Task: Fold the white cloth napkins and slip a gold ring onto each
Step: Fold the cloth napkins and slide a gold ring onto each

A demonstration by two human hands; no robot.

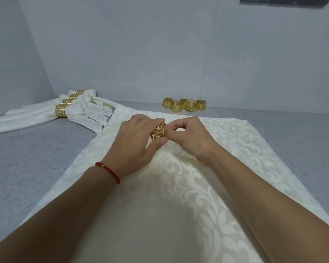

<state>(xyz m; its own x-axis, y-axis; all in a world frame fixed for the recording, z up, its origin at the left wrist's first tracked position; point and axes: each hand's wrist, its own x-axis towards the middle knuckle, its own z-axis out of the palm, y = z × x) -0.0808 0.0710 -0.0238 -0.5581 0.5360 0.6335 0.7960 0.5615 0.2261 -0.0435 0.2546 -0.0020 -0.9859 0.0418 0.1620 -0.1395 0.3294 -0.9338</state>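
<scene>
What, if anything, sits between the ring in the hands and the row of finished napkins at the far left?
Nothing visible blocks it. The gold ring is pinched between the left hand and right hand over the napkin. Toward the finished napkins lie only flat cloth and bare countertop. The spare rings sit off to the right.

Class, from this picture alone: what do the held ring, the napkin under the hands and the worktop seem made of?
Gold ring: probably polished metal; shiny, cut-through key pattern.
Napkin: woven damask-like cloth; matte cream, glossier scrollwork.
Worktop: perhaps stone or laminate; grey, speckled, matte.
</scene>
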